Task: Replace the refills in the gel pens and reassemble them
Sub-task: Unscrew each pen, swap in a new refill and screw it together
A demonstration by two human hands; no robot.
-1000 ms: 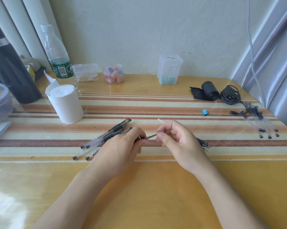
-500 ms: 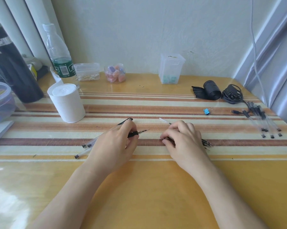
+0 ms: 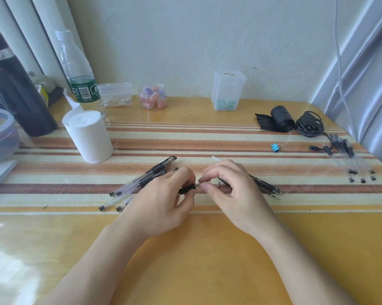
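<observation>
Our left hand (image 3: 161,201) curled round a pen (image 3: 186,189), our right hand (image 3: 232,192) pinching its tip, fingers bent, forearms angled inward

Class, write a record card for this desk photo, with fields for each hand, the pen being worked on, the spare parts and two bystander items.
Left hand: grips the gel pen by its black grip
Right hand: pinches that pen's front end
Loose pens: lying left of the hands
Refills: bundle partly hidden by the right hand
More pens: far right edge
Bystanders: tissue roll, blue binder clip
</observation>
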